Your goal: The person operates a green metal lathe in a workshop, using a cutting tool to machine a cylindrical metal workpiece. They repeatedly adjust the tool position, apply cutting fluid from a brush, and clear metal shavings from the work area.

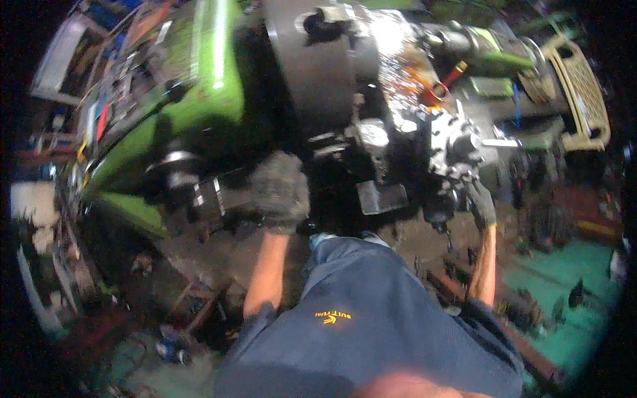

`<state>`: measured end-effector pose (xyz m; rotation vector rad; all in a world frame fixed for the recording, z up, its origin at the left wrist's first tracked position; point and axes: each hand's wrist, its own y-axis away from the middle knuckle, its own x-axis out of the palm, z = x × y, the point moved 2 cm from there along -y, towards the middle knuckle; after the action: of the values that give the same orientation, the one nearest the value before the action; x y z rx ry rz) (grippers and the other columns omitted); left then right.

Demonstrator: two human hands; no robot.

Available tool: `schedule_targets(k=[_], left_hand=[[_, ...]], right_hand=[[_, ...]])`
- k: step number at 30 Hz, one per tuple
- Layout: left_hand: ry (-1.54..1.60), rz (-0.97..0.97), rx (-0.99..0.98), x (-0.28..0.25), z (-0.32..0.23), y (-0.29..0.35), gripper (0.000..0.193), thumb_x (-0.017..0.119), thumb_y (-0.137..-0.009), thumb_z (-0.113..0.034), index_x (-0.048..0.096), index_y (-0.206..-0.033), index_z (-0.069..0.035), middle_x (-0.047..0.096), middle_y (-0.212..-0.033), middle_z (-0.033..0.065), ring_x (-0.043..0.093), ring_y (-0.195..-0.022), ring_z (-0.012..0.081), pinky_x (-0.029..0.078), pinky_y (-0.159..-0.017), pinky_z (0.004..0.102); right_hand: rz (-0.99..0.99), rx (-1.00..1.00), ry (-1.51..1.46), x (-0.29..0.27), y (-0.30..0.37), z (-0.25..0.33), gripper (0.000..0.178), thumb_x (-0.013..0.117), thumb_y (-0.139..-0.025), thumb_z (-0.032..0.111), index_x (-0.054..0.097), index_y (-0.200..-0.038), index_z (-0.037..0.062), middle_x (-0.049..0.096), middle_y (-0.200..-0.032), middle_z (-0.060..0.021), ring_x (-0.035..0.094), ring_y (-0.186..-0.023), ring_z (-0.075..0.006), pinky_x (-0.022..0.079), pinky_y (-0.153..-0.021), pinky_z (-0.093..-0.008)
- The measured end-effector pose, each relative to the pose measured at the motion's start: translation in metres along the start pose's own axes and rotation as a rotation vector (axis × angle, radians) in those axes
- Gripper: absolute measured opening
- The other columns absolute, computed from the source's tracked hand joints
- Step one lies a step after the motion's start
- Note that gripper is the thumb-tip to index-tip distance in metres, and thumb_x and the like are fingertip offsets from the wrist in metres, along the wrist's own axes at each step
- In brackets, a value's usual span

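Observation:
A green lathe stands in front of me, its headstock (219, 73) on the left and a large dark chuck (308, 73) in the middle. My left hand (282, 189), in a grey glove, is closed in front of the headstock, near a dark bar (232, 196); motion blur and the glove hide what it grips. My right hand (483, 204), also gloved, curls against dark parts of the carriage (441, 202), below the tool post (454, 142). What lies under its fingers is hidden. Shiny metal and brown wet-looking material (408, 73) lie behind the tool post.
An orange-red round container (434, 94) with a red stick sits behind the tool post. The tailstock (491, 50) extends to the right, near a beige plastic chair (578, 93). Reddish metal beams (524, 345) lie beside my right side on the green floor (564, 318). Cluttered shelves line the left.

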<state>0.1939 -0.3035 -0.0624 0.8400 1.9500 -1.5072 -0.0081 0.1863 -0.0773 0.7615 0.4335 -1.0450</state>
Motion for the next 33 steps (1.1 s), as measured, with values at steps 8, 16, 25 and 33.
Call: schedule_targets(k=[8,16,25,33], left_hand=[[-0.001,1.648,-0.262,0.195,0.01,0.215,0.054,0.045,-0.09,-0.046,0.072,-0.117,-0.007,0.066,-0.129,0.0181,0.062,-0.119,0.0374,0.048,-0.101,0.0522],[0.074,1.603,-0.131,0.194,0.076,0.204,0.04,0.057,-0.085,-0.035,0.076,-0.103,-0.005,0.07,-0.115,0.0224,0.066,-0.108,0.042,0.053,-0.093,0.049],[-0.004,1.259,-0.303,0.155,0.018,0.192,0.04,0.05,-0.089,-0.036,0.074,-0.097,-0.005,0.07,-0.108,0.0227,0.066,-0.1,0.0434,0.052,-0.088,0.0523],[-0.048,1.033,-0.516,0.127,-0.033,0.166,0.034,0.059,-0.086,-0.036,0.073,-0.099,-0.008,0.07,-0.106,0.021,0.066,-0.1,0.043,0.053,-0.088,0.05]], right_hand=[[-0.228,0.04,-0.076,0.004,0.026,-0.014,0.042,0.054,-0.103,0.037,0.063,-0.129,0.0044,0.072,-0.109,-0.0096,0.066,-0.099,-0.0189,0.053,-0.086,-0.0342],[-0.306,0.464,-0.73,0.011,0.071,-0.042,0.029,0.053,-0.102,0.025,0.064,-0.123,0.007,0.064,-0.089,-0.0021,0.06,-0.071,-0.0139,0.052,-0.063,-0.0296],[-0.376,0.48,-0.755,0.019,0.152,-0.174,0.021,0.06,-0.097,0.027,0.065,-0.105,0.0091,0.062,-0.077,-0.0035,0.06,-0.062,-0.0171,0.051,-0.056,-0.0329],[-0.335,0.509,-0.876,-0.006,0.157,-0.252,0.028,0.062,-0.097,0.031,0.067,-0.109,0.0065,0.067,-0.084,-0.0062,0.063,-0.064,-0.016,0.053,-0.056,-0.0315]])
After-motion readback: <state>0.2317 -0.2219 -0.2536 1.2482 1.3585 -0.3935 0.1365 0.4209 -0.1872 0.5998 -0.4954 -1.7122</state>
